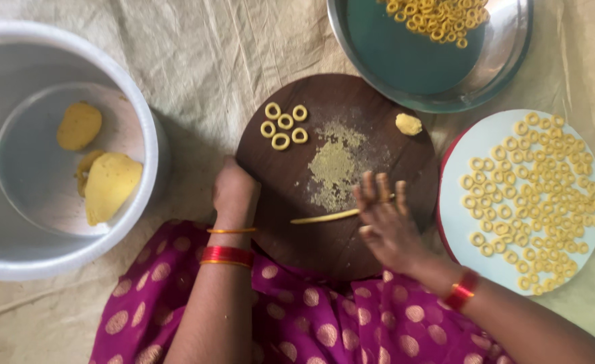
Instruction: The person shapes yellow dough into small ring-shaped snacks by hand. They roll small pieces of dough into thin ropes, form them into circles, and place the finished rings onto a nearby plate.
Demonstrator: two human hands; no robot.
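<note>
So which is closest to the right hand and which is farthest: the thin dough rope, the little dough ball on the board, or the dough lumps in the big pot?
From the right hand:
1. Thin dough rope, lying on the round board, partly under the fingers.
2. Little dough ball, at the board's far edge.
3. Dough lumps, inside the big pot far to the left.

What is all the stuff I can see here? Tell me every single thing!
Round board: one, dark brown wood, centre.
Dough rope: one, yellow, on board under right hand.
Dough rings on board: five, yellow, board's top.
Small dough lump: one, yellow, board's top right.
Big pot: one, silver, left, holding three dough pieces.
Steel plate: one, top right, with darker rings.
Round tray: one, pale with red edge, right, covered in many rings.
Left hand: on board's left edge.
Right hand: flat on rope.
</note>
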